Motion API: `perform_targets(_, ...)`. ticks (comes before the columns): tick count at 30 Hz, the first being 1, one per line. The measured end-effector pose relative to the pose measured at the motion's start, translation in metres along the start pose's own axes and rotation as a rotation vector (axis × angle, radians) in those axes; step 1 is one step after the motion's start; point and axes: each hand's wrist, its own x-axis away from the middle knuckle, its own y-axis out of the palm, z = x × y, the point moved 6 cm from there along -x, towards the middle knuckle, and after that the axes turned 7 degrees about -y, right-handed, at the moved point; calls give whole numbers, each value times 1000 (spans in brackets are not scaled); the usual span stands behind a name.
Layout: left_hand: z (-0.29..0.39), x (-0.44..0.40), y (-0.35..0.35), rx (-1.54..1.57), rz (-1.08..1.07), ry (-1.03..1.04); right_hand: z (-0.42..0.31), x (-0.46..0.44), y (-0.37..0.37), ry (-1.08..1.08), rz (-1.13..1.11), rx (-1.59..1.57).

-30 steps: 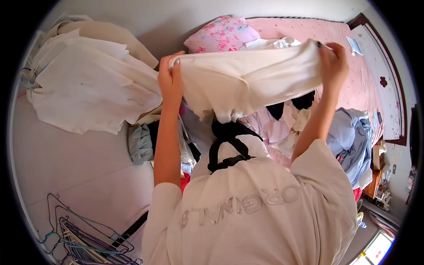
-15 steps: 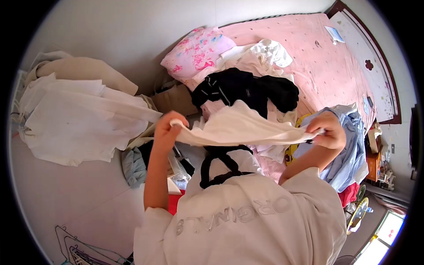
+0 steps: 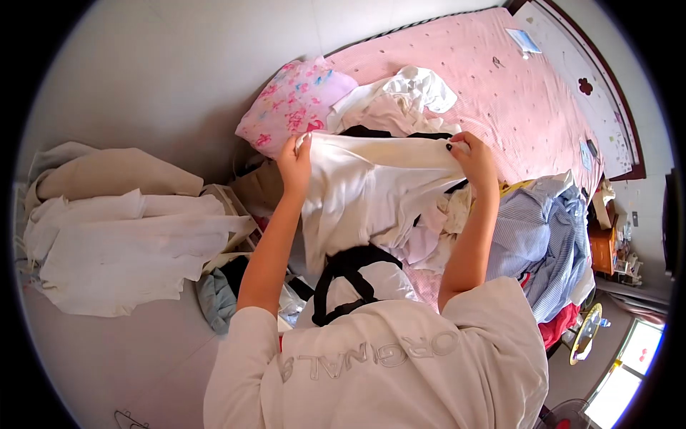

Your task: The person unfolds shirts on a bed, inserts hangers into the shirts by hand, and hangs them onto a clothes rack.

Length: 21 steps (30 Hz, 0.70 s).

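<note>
A thin white garment [image 3: 357, 179] is stretched out in front of me by its upper edge, its cloth hanging in folds; its kind is hard to tell. My left hand [image 3: 294, 159] pinches the left corner of that edge, fingers closed. At the opposite corner, my right hand [image 3: 475, 161] grips the cloth, with a small dark spot by the fingertips. Behind the garment, mostly covered by it, lies black clothing [image 3: 364, 131]. Below its lower folds are black straps [image 3: 336, 279] over white cloth near my lap.
A pink bed [image 3: 479, 86] stretches behind, bearing a floral pillow [image 3: 296, 104] and crumpled white clothes [image 3: 421, 86]. Blue striped clothing [image 3: 550, 236] is heaped at the right. White clothes [image 3: 128, 250] hang at the left. A hanger [image 3: 128, 420] shows at the bottom left.
Both hands have risen and come closer together. The white garment, earlier held nearly level and bunched, now hangs down and covers most of the black clothing. The view has shifted.
</note>
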Motion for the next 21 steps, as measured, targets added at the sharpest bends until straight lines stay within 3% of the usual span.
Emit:
perform_targets(3,-35,7,2,24,-107,-54,9,6,12,-114,-43,-81)
perform_targets(7,-32,24,-13,191,-222,-153,-8,23,13,-97,-422,-439)
perform_targets(10,-20,13,-24,192,-255,-108,-15,13,-3,-188,-277,-501)
perform_targets(14,-15,-37,-5,-35,-165,-16,20,-43,6,-27,-7,-380)
perform_targets(18,-75,-104,44,-121,-113,-22,62,-129,55,-67,271,-162)
perform_targets(20,-104,-114,62,-171,-47,43,96,-144,90,-235,431,82)
perform_targets(21,-126,-112,65,-201,-138,-91,108,-132,104,-227,396,243)
